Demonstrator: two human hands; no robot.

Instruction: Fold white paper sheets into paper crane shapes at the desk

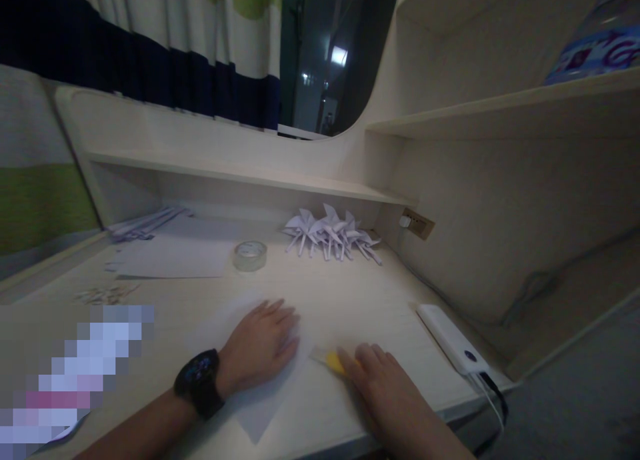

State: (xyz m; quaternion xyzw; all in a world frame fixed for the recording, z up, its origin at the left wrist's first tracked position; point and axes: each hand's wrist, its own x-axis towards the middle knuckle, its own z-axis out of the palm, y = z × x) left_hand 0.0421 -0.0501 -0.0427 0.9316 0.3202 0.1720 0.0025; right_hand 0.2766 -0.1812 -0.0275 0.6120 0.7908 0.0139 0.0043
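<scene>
My left hand [263,343], with a black watch on the wrist, lies flat with its fingers stretched out on a white sheet of paper [257,417]. The paper rests on the desk, and part of it is hidden under the hand and forearm. To the right of the sheet, my right hand [377,373] is closed around a yellow utility knife [336,363]. Its pale blade tip points left, close to the paper's edge. Beyond the hands, a roll of clear tape [250,255] lies on the desk. Several folded white paper pinwheels [330,232] are grouped at the back.
A stack of white paper [175,250] lies at the back left, near small sticks [105,293]. A white power bank [450,339] with cables lies at the right. A shelf [250,173] overhangs the desk's back; a bottle [600,50] stands upper right.
</scene>
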